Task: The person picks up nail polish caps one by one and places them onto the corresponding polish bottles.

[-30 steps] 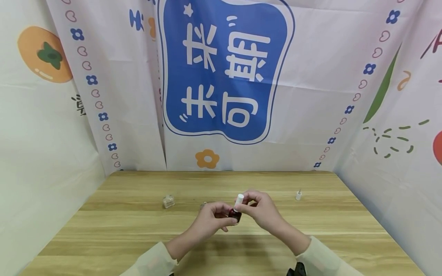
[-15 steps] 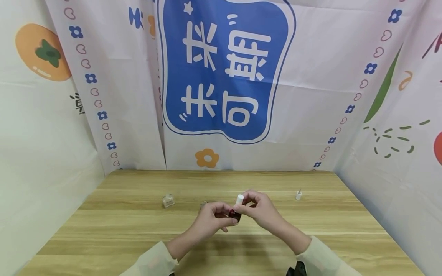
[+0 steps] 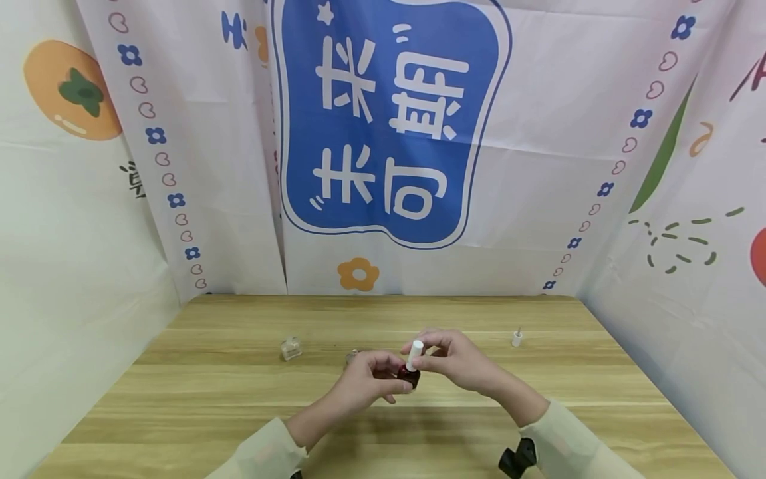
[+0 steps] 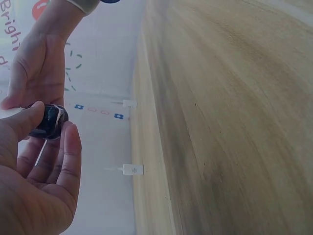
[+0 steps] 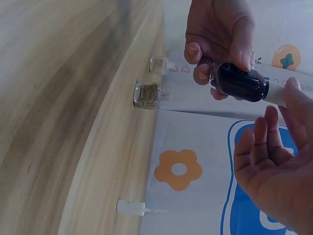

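My left hand [image 3: 369,380] grips a small dark red nail polish bottle [image 3: 409,376] by its sides, over the middle of the table. Its white cap [image 3: 415,354] sits at the neck, pointing up and slightly right. My right hand [image 3: 457,359] pinches that cap with the thumb and a finger. In the right wrist view the dark bottle [image 5: 239,82] lies between left thumb and fingers, and the right thumb rests on the white cap [image 5: 275,93]. The other right fingers are loosely bent. From the left wrist, the bottle [image 4: 49,121] shows its glossy base end.
An uncapped clear bottle [image 3: 290,348] stands at the back left. A glitter bottle [image 5: 147,94], also uncapped, is mostly behind my left hand in the head view. One white brush cap [image 3: 517,338] stands brush-up at the back right; another brush cap [image 4: 132,169] shows in the left wrist view.
My right hand and forearm have shifted slightly right, and the fingers have moved on the cap, baring more of it. My left hand and the bottle have stayed nearly in place.
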`<action>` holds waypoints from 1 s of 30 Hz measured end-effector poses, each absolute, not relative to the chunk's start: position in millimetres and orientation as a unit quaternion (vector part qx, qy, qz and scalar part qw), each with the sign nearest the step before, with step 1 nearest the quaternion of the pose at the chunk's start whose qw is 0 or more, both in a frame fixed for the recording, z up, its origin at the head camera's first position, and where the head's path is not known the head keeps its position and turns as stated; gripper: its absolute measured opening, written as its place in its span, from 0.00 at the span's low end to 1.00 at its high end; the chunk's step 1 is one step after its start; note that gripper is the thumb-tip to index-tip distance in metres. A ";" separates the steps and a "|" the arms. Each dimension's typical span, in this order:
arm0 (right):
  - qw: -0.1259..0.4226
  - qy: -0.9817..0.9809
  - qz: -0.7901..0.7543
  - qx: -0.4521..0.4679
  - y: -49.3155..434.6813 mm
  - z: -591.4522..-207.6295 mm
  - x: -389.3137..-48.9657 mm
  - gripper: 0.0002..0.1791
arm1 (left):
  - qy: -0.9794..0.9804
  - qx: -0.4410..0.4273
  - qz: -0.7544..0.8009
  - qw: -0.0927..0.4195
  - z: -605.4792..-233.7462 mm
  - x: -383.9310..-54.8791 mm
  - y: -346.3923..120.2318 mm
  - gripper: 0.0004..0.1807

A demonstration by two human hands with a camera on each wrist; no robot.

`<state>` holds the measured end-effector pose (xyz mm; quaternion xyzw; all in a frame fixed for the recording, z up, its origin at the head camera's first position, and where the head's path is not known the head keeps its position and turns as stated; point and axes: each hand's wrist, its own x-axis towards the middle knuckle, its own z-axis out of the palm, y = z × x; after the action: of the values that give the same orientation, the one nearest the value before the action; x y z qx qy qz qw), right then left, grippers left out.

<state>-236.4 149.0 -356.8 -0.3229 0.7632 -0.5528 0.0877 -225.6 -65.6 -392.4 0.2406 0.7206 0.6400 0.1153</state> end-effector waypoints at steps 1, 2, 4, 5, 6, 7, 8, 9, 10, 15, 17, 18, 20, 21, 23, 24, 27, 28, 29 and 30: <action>0.086 0.764 -0.554 -0.319 148.5 -356.7 -236.1 0.06 | 0.721 0.241 0.640 0.115 -392.4 -225.5 -65.8 0.13; 0.084 0.766 -0.553 -0.315 148.1 -357.0 -236.0 0.06 | 0.721 0.242 0.639 0.114 -392.4 -225.5 -66.0 0.12; 0.077 0.772 -0.552 -0.306 146.8 -357.4 -235.8 0.06 | 0.722 0.243 0.638 0.112 -392.5 -225.4 -66.6 0.12; 0.073 0.775 -0.552 -0.300 146.0 -357.6 -235.7 0.07 | 0.722 0.243 0.638 0.111 -392.5 -225.3 -66.8 0.12; 0.069 0.778 -0.551 -0.294 145.2 -357.9 -235.7 0.08 | 0.722 0.242 0.638 0.110 -392.5 -225.2 -67.0 0.12; 0.063 0.782 -0.550 -0.288 144.3 -358.3 -235.9 0.09 | 0.722 0.243 0.639 0.108 -392.8 -225.4 -67.1 0.12; 0.055 0.786 -0.547 -0.284 143.4 -358.8 -236.1 0.10 | 0.721 0.243 0.641 0.106 -393.1 -225.5 -67.2 0.12; 0.048 0.789 -0.545 -0.279 142.4 -359.1 -236.1 0.10 | 0.720 0.241 0.642 0.105 -392.9 -225.4 -67.3 0.12; 0.041 0.792 -0.545 -0.273 141.4 -359.4 -236.0 0.11 | 0.719 0.241 0.643 0.104 -393.1 -225.5 -67.3 0.12; 0.010 0.797 -0.548 -0.254 137.1 -362.2 -234.7 0.08 | 0.720 0.236 0.645 0.102 -391.7 -224.4 -67.3 0.12; 0.003 0.798 -0.550 -0.246 135.8 -363.3 -234.0 0.07 | 0.719 0.236 0.646 0.100 -391.9 -224.5 -67.3 0.11; 0.001 0.798 -0.552 -0.242 135.0 -363.7 -233.5 0.07 | 0.719 0.236 0.646 0.099 -392.0 -224.3 -67.2 0.11; -0.005 0.799 -0.554 -0.232 133.9 -364.7 -232.8 0.07 | 0.718 0.235 0.648 0.098 -392.3 -224.3 -66.9 0.11; -0.008 0.800 -0.555 -0.227 133.3 -365.4 -232.8 0.07 | 0.718 0.235 0.648 0.097 -392.4 -224.3 -66.7 0.11; -0.012 0.801 -0.558 -0.217 132.0 -366.0 -232.2 0.09 | 0.719 0.231 0.649 0.095 -392.3 -224.1 -66.1 0.12; -0.015 0.801 -0.559 -0.212 131.4 -366.2 -231.8 0.10 | 0.719 0.230 0.649 0.094 -392.5 -224.2 -65.9 0.11; -0.023 0.803 -0.560 -0.203 129.8 -366.8 -231.1 0.11 | 0.719 0.227 0.651 0.091 -393.9 -225.3 -65.2 0.11; -0.025 0.803 -0.560 -0.201 129.4 -366.8 -230.7 0.12 | 0.719 0.226 0.651 0.091 -394.5 -225.7 -65.1 0.11; -0.026 0.802 -0.561 -0.201 129.0 -366.4 -230.3 0.11 | 0.719 0.225 0.651 0.091 -395.2 -226.1 -65.0 0.11; -0.026 0.802 -0.562 -0.202 128.8 -366.5 -230.3 0.11 | 0.719 0.226 0.651 0.091 -395.8 -226.6 -65.1 0.11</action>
<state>-230.3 128.8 -366.5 -0.2018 0.8015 -0.5623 -0.0261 -226.6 -65.1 -395.8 0.2256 0.7187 0.6514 0.0905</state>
